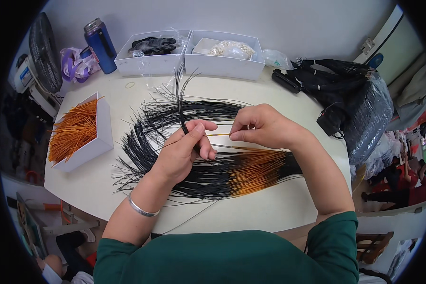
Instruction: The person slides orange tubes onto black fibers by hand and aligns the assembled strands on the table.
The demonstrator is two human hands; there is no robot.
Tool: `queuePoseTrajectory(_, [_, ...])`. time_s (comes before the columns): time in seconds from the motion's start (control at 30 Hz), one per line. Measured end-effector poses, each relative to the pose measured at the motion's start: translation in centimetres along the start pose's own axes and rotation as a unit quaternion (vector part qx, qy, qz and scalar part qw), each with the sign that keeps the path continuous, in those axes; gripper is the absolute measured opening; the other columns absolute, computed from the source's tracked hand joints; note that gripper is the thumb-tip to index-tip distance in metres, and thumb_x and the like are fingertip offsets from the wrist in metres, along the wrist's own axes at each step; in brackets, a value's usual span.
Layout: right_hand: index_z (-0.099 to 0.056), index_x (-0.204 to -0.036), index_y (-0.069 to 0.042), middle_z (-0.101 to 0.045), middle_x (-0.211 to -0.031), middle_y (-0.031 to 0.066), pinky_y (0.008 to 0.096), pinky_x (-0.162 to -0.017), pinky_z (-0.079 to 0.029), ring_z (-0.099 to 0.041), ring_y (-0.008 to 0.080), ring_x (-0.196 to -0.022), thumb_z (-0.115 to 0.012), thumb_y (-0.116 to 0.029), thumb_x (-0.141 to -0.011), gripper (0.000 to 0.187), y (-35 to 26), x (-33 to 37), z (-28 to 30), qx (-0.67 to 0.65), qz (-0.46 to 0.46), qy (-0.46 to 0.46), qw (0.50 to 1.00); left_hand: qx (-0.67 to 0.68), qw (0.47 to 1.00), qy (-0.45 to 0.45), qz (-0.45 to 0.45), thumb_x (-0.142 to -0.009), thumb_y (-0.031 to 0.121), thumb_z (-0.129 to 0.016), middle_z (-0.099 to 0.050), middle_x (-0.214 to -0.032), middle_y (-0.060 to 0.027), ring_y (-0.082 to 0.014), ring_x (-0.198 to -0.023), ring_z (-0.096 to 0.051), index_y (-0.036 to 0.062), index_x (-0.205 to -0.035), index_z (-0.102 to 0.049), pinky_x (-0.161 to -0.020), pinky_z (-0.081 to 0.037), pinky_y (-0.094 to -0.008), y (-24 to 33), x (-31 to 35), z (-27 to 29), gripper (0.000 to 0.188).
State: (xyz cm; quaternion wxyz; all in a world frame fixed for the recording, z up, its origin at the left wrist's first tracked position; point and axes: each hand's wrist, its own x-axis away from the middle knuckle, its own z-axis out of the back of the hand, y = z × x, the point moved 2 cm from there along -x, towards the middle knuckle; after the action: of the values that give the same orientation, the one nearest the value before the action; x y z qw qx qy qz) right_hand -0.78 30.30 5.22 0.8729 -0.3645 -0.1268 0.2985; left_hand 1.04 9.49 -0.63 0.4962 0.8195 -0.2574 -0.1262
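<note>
My left hand (pixel 175 154) is closed around a small bunch of thin black wires (pixel 181 102) that stick up past the thumb. In front of its fingers, a thin yellow-orange tube (pixel 217 135) lies level, its right end pinched between the thumb and finger of my right hand (pixel 265 128). Whether a wire runs inside that tube is too small to tell. Under both hands a large bundle of black wires (pixel 199 182) curves across the table. Many of its strands carry orange tubes (pixel 255 173) towards the right.
On the left stands a white box (pixel 105 125) full of orange tubes (pixel 75 130). Two white boxes (pixel 149 68) and a blue bottle (pixel 100 47) line the back of the white table (pixel 288 208). Black cables (pixel 317 78) and a black adapter (pixel 330 119) lie at right; a fan (pixel 45 52) stands left.
</note>
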Motion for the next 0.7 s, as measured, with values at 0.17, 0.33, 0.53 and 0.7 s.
queuePoseTrajectory(0.17, [-0.068, -0.08, -0.002, -0.063, -0.076, 0.0078, 0.0311, -0.068, -0.047, -0.058, 0.018, -0.072, -0.074, -0.016, -0.079, 0.016, 0.4, 0.6, 0.4, -0.004, -0.079, -0.017, 0.997, 0.005, 0.999, 0.047, -0.01, -0.103, 0.024, -0.037, -0.059, -0.067, -0.0055, -0.0169, -0.075, -0.06, -0.0049, -0.12, -0.05, -0.08, -0.049, -0.0311, -0.6, -0.3, -0.1, 0.036])
queuePoseTrajectory(0.33, [-0.068, -0.083, -0.002, -0.063, -0.076, 0.0079, 0.0307, -0.068, -0.047, -0.058, 0.0169, -0.072, -0.073, -0.017, -0.08, 0.016, 2.3, 2.0, 0.6, -0.003, -0.107, -0.039, 0.994, 0.046, 0.995, 0.084, -0.003, -0.102, 0.02, -0.039, -0.063, -0.071, -0.0074, -0.0187, -0.078, -0.062, -0.0062, -0.125, -0.048, -0.082, -0.048, -0.0304, -1.1, -0.4, 0.8, 0.036])
queuePoseTrajectory(0.53, [-0.068, -0.085, -0.001, -0.063, -0.076, 0.0062, 0.0291, -0.068, -0.046, -0.057, 0.0152, -0.073, -0.072, -0.016, -0.082, 0.015, 3.9, 4.1, 0.8, -0.038, -0.123, -0.034, 0.991, 0.047, 0.994, 0.096, 0.023, -0.102, 0.019, -0.039, -0.066, -0.076, -0.0093, -0.0195, -0.082, -0.064, -0.006, -0.126, -0.048, -0.084, -0.048, -0.0302, -1.6, -0.5, 0.7, 0.036])
queuePoseTrajectory(0.7, [-0.067, -0.084, -0.001, -0.061, -0.075, 0.0045, 0.0282, -0.069, -0.045, -0.056, 0.0151, -0.074, -0.074, -0.014, -0.08, 0.014, 4.1, 4.4, 0.5, -0.029, -0.128, -0.039, 0.991, 0.033, 0.994, 0.098, 0.03, -0.102, 0.019, -0.04, -0.066, -0.076, -0.0093, -0.0195, -0.081, -0.063, -0.0062, -0.125, -0.049, -0.084, -0.048, -0.0304, -1.6, -0.4, 0.7, 0.035])
